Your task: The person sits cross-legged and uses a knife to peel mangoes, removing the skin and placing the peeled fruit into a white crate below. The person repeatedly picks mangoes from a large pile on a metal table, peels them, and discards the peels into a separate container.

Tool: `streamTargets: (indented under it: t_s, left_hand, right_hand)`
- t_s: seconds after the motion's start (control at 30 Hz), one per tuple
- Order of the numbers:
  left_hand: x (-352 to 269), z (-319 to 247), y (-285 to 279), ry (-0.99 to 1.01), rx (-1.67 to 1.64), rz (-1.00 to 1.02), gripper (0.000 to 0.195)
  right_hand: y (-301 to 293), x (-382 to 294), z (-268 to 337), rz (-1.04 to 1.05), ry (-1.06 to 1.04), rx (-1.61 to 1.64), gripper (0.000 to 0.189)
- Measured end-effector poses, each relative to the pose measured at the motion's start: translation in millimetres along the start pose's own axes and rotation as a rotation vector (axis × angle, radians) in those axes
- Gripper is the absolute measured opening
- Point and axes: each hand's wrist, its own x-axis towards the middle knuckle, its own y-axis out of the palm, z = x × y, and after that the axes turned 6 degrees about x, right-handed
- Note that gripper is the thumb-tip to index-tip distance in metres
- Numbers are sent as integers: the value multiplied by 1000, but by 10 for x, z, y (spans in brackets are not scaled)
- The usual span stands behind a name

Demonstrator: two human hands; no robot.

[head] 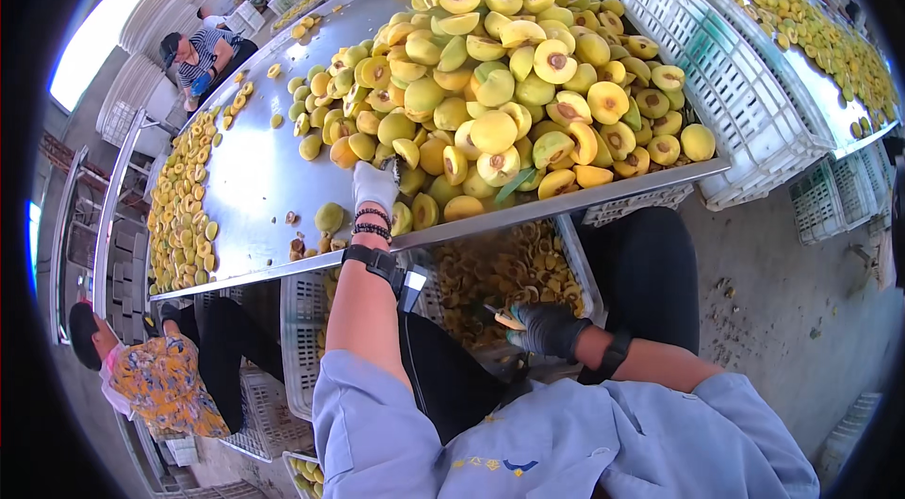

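In a white glove, my left hand reaches over the metal table's front edge to the near left side of a heap of yellow-green halved stone fruit. Its fingertips are partly hidden, so any grip on a fruit cannot be made out. Below the table edge, my right hand, gloved in dark fabric with pale green fingertips, holds a small knife by its yellowish handle. Beneath the knife is a crate filled with brownish-yellow fruit scraps. A whole greenish fruit lies on the table left of my left hand.
The metal table carries more fruit halves along its left side. White plastic crates are stacked at its right edge; another crate stands below. One person works across the table, another sits at left.
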Motion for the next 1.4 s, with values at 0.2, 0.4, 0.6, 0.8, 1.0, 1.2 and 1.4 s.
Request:
streamTargets:
  t_s: [0.2, 0.4, 0.6, 0.8, 1.0, 1.2, 1.4]
  left_hand:
    - [-314, 131, -159, 383, -339, -304, 33]
    - [-1055, 267, -379, 51, -1583, 328, 23]
    - [-1815, 290, -257, 99, -1756, 453, 38]
    - [-2278, 305, -70, 437, -1149, 103, 31]
    - [-2427, 250, 69, 372, -1120, -114, 21]
    - [-2505, 203, 91, 344, -971, -195, 19]
    - [-2524, 152, 209, 177, -1368, -173, 25]
  right_hand:
    - [-56, -5, 166, -233, -165, 161, 38]
    - [-313, -12, 436, -584, -360, 225, 39]
    - [-481, -112, 929, -581, -323, -87, 40]
    - [-470, -290, 931, -537, -352, -338, 45]
    - [-429, -365, 877, -460, -354, -364, 38]
    - [-403, -348, 791, -410, -406, -409, 28]
    - [-419, -361, 781, -426, -450, -474, 25]
